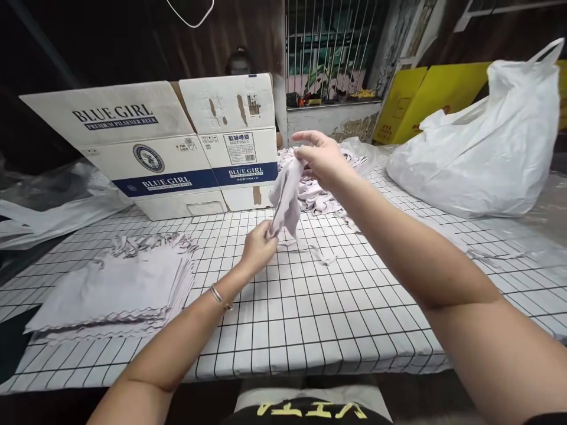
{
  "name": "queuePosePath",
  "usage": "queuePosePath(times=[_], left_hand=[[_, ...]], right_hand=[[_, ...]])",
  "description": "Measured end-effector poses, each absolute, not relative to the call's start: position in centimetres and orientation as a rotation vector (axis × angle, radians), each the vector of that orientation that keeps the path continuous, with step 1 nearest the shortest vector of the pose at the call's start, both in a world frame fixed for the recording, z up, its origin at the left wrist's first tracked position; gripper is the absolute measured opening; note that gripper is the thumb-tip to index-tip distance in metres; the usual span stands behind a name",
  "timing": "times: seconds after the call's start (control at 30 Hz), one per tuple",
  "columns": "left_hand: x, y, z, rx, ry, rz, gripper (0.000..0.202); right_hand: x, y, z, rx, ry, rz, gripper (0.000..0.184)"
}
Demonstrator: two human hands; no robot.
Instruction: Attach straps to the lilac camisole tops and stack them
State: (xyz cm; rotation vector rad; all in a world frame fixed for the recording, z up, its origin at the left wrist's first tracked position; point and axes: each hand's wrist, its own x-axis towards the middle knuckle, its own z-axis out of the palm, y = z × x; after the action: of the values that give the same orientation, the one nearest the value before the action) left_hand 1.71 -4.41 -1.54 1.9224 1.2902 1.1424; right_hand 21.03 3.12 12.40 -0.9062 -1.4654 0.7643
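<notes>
Surface (310,319): carrying everything here, its grid-patterned cover showing bare between the two forearms.
Cloth stack (119,283): lying flat at near left, wavy edges facing near; narrow strips are bunching along its far edge.
Left grip (257,251): closing thumb and fingers on the lower end of the cloth piece; this hold is probably serving best by staying light and steady; the forearm is reaching in from near left, with the wrist nearly straight.
Cloth piece (287,192): hanging in folds between the two hands, above the middle of the surface; keeping it gently drawn out is likely helping the folds open without stretching the fabric.
Right grip (322,156): pinching the upper end between thumb and fingertips, the other fingers standing loosely apart; the arm is extending far from near right, holding this hand higher and farther than the left.
Loose pile (316,198): sitting crumpled just beyond the cloth piece.
Carton (172,153): standing unfolded at far left.
</notes>
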Motion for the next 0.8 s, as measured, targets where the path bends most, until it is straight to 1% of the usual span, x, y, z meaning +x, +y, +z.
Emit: queuePosePath(times=[0.03, 0.1, 0.17, 0.23, 0.3, 0.37, 0.4, 0.43, 0.5, 0.57, 0.63, 0.7, 0.73, 0.8], left_hand=[[0.9, -3.4, -1.6, 1.908, 1.28, 1.081, 0.009], [-1.0, -0.1, 0.1, 1.891, 1.281, 0.971, 0.01], [-2.5, 3.9, 3.9, 1.959, 1.378, 0.899, 0.014], [-3.1, 7.5, 8.6, 2.105, 1.471, 0.842, 0.013], [-3.1, 9.7, 13.1, 2.209, 1.461, 0.875, 0.012], [-2.7, 9.8, 15.8, 2.283, 1.409, 0.919, 0.018], [-2.6, 9.2, 16.3, 2.325, 1.38, 0.915, 0.023], [-2.5, 8.2, 15.9, 2.376, 1.35, 0.892, 0.028], [-2.9, 5.2, 12.9, 2.506, 1.29, 0.841, 0.032], [-3.7, 1.0, 7.4, 2.675, 1.214, 0.802, 0.027], [-4.6, -4.2, 0.9, 2.866, 1.097, 0.757, 0.024], [-5.4, -9.6, -4.6, 2.965, 0.954, 0.655, 0.028], [-5.8, -12.2, -6.6, 2.973, 0.895, 0.624, 0.029], [-6.5, -16.2, -8.7, 2.932, 0.862, 0.584, 0.026]], right_hand=[[21.9, 3.0, 12.9, -0.961, -1.438, 0.761, 0.02], [23.8, 3.3, 14.0, -1.11, -1.361, 0.759, 0.009], [25.5, 4.2, 14.9, -1.267, -1.261, 0.778, 0.01], [26.9, 5.5, 16.0, -1.396, -1.156, 0.812, 0.011], [28.1, 6.4, 16.9, -1.439, -1.091, 0.817, 0.009], [29.2, 6.2, 17.2, -1.406, -1.091, 0.822, 0.008], [29.8, 5.5, 16.8, -1.385, -1.109, 0.835, 0.008], [30.3, 4.4, 16.0, -1.37, -1.137, 0.862, 0.008], [31.1, 1.1, 13.0, -1.389, -1.186, 0.952, 0.009], [31.5, -3.5, 8.2, -1.467, -1.201, 1.061, 0.014], [31.6, -8.9, 2.7, -1.589, -1.175, 1.165, 0.019], [31.6, -14.2, -2.1, -1.722, -1.134, 1.354, 0.025], [31.7, -16.6, -3.9, -1.777, -1.123, 1.444, 0.029], [31.9, -20.4, -6.2, -1.882, -1.232, 1.52, 0.036]])
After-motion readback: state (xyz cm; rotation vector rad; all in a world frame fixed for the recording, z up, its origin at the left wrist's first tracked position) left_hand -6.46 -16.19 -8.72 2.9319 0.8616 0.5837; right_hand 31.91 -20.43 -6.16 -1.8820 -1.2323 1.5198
